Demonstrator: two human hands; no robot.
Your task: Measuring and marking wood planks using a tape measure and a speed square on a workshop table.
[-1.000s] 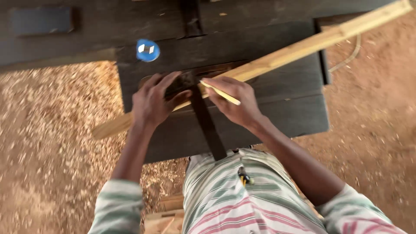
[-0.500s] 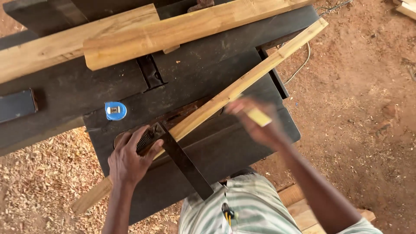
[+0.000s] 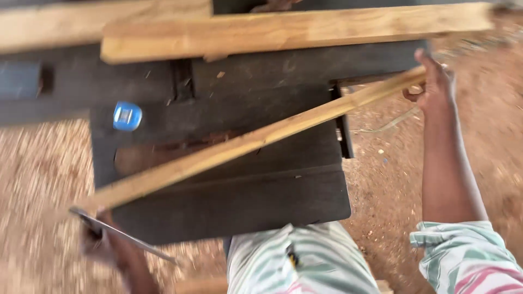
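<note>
Right hand (image 3: 436, 87) closes around the far end of a long wooden strip (image 3: 245, 144) at two o'clock, past the right edge of the dark worktable (image 3: 245, 201). Left hand (image 3: 101, 242), blurred at seven o'clock, grips a metal try square (image 3: 122, 234) just off the table's lower left corner, beside the strip's near end. Diagonally the strip crosses the tabletop. A blue tape measure (image 3: 127, 116) sits at ten o'clock. Thick planks (image 3: 294, 30) lie along the top edge. Sawdust-strewn ground (image 3: 43, 174) lies open on both sides.
</note>
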